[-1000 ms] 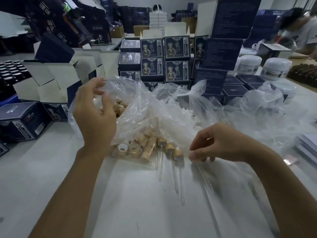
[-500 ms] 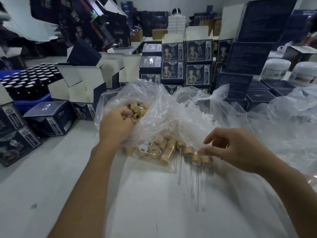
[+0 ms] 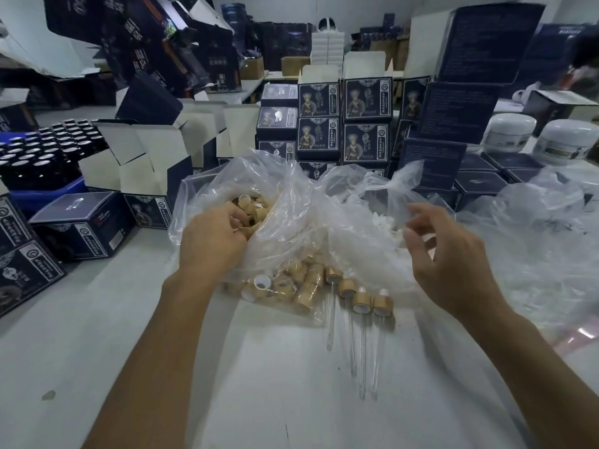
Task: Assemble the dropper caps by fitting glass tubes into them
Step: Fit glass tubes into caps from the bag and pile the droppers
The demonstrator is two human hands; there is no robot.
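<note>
A clear plastic bag (image 3: 207, 189) full of bamboo-coloured dropper caps (image 3: 304, 286) lies in the middle of the white table. My left hand (image 3: 210, 238) reaches into the bag's open mouth, and its fingers curl round caps at the top of the pile. Just right of the bag, several assembled droppers (image 3: 361, 303) lie in a row, their glass tubes (image 3: 351, 345) pointing toward me. My right hand (image 3: 444, 251) hovers above and right of that row with its fingers loosely spread, holding nothing, beside a second clear bag of white bulbs (image 3: 382, 228).
Dark printed boxes (image 3: 366, 98) are stacked behind the bags, and open cartons (image 3: 146, 160) stand at the left. A blue tray of dark bottles (image 3: 39, 157) sits far left. White jars (image 3: 512, 131) and crumpled plastic (image 3: 544, 228) lie to the right.
My right hand set a dropper at the end of the row, let go and lifted toward the bag of white bulbs. My left hand went into the cap bag and dug deeper.
</note>
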